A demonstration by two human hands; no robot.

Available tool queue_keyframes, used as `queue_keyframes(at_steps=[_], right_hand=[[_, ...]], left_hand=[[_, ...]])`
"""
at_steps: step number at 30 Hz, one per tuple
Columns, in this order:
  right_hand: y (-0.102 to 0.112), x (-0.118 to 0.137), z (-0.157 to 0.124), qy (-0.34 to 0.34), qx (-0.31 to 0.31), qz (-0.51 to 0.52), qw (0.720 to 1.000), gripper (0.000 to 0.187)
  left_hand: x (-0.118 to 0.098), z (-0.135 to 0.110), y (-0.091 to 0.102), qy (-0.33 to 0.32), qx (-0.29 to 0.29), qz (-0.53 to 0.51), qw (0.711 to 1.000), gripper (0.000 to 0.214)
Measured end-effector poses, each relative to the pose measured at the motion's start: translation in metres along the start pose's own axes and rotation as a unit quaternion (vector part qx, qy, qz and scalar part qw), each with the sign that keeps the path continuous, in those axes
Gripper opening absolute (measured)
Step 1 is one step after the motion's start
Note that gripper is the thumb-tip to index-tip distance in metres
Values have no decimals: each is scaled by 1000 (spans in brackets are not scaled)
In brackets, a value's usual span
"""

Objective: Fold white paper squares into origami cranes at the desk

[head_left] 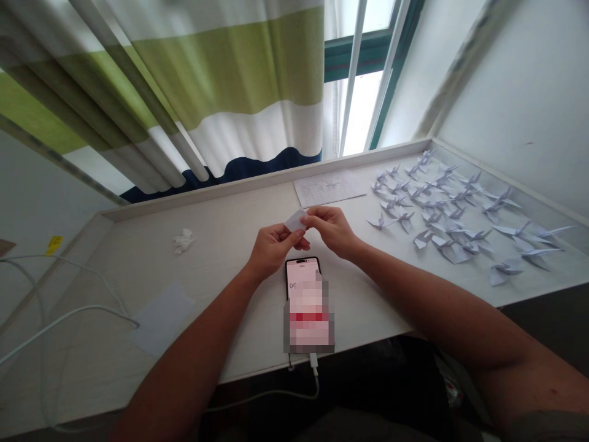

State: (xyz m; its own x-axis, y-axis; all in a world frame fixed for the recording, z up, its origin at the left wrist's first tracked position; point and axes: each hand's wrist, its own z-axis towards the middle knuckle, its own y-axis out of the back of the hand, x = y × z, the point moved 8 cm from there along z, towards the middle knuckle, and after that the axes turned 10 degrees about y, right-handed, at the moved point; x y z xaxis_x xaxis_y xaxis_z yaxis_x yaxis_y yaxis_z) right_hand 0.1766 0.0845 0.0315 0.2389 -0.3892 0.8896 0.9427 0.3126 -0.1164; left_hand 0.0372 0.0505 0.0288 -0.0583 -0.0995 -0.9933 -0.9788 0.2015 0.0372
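Observation:
Above the middle of a white desk, both hands meet on a small folded piece of white paper. My left hand pinches its lower edge between thumb and fingers. From the other side, my right hand grips the right edge with thumb and forefinger. Part of the paper is hidden by the fingers. Just below the hands lies a phone, face up, its screen lit and mostly blurred out. Many folded paper cranes spread over the right part of the desk.
A printed booklet or sheet lies near the back rim. To the left are a crumpled tissue, a flat white sheet and white cables. A charging cable runs from the phone over the front edge. Curtains hang behind.

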Motion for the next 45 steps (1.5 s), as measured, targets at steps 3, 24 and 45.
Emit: queue_keyframes(at_steps=[3, 24, 45], right_hand=[[-2, -2, 2, -7, 15, 15, 1000, 36], [-5, 5, 2, 41, 152, -98, 983, 16], [-9, -6, 3, 48, 122, -3, 991, 27]], left_hand=[[1, 0, -1, 7, 4, -5, 1000, 41], [18, 5, -8, 47, 134, 87, 986, 28], [16, 8, -1, 79, 115, -112, 984, 41]])
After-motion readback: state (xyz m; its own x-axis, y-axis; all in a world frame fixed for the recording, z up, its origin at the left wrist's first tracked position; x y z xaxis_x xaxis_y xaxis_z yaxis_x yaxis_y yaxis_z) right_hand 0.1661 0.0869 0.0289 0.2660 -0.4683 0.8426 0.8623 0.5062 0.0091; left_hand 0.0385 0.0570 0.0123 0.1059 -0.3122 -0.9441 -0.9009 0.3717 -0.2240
